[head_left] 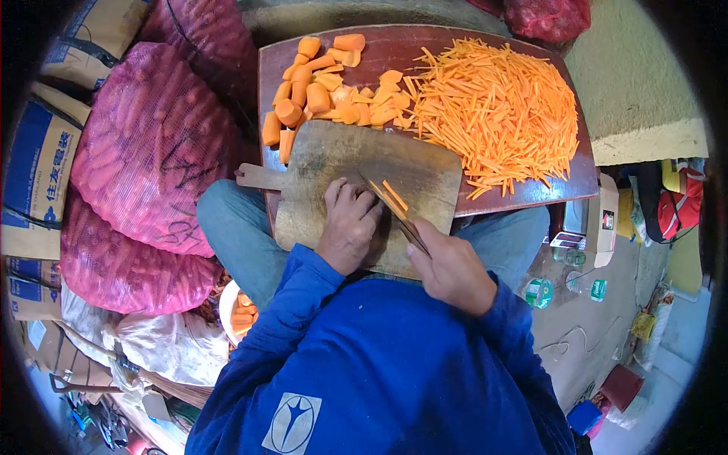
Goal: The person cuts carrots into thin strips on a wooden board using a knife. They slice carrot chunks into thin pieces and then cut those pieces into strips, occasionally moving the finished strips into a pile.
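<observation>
My right hand (453, 267) is closed round the handle of a knife (396, 210), whose blade slants up and left across a wooden cutting board (318, 152). Just right of the blade lie a few thin carrot strips (395, 196). Close to the left of the blade, my left hand (352, 224) presses on the board with its fingers curled; whatever lies under them is hidden. Beyond the board sit peeled carrot chunks (289, 112) and flat carrot slices (385, 102). A large heap of carrot sticks (500, 106) covers the right side of the red table (394, 45).
Pink mesh sacks (152, 144) stand at the left beside strapped cardboard boxes (38, 167). A white bucket with carrot pieces (241, 315) is by my left knee. Green-labelled plastic bottles (539, 293) and an open carton (604, 220) are on the floor at right.
</observation>
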Tool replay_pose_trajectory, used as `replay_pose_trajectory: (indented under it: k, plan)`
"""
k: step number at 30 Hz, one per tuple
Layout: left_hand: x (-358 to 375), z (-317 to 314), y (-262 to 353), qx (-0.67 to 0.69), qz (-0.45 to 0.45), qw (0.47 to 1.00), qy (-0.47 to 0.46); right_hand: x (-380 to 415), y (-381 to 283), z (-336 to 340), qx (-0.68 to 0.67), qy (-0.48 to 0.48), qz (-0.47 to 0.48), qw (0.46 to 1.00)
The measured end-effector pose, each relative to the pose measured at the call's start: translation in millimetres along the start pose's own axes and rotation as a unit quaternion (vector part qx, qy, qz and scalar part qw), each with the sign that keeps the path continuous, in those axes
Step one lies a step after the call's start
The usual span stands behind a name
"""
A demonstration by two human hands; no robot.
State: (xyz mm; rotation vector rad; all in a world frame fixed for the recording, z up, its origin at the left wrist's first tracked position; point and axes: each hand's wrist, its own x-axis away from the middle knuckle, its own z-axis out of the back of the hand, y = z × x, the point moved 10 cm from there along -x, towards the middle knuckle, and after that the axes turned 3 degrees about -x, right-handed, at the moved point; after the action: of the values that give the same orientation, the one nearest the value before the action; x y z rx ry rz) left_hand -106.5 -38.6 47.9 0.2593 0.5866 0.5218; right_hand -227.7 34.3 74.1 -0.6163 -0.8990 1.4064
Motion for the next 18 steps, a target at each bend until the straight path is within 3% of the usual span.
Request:
replay_pose_trajectory:
  k: [15, 18]
  plan:
    - [-2, 6, 1, -0.032, 0.008, 0.999, 0.005, -20, -2, -1, 0.031, -0.014, -0.019, 0.999]
    - [1, 6, 0, -0.043, 0.017, 0.999, 0.003, -3, -8, 7, -0.025, 0.004, 0.0, 1.0]
